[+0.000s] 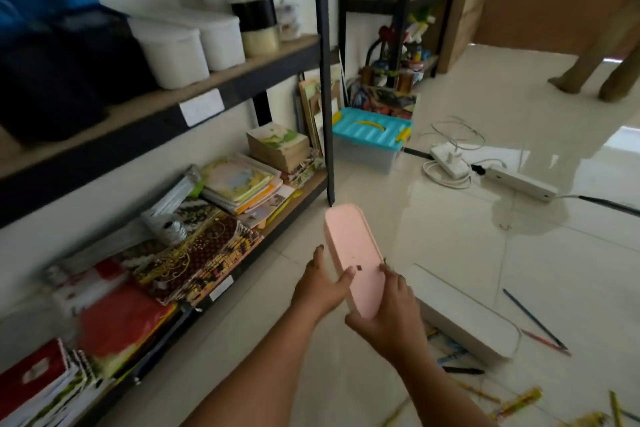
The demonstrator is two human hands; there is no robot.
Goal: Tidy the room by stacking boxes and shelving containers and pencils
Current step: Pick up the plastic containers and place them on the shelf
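Both hands hold a long pink plastic pencil case (353, 255) above the pale tiled floor (450, 236): the left hand (320, 288) grips its near left edge with thumb on top, and the right hand (388, 312) curls its fingers (389, 272) round the near right end. The step in hand looks like shelving this container, though motion blur leaves the shelf contents vague. Next, I judge, it should travel left of the fingers onto the low black-framed shelf (277, 215), while loose coloured pencils (535, 321) lie on the floor to their right.
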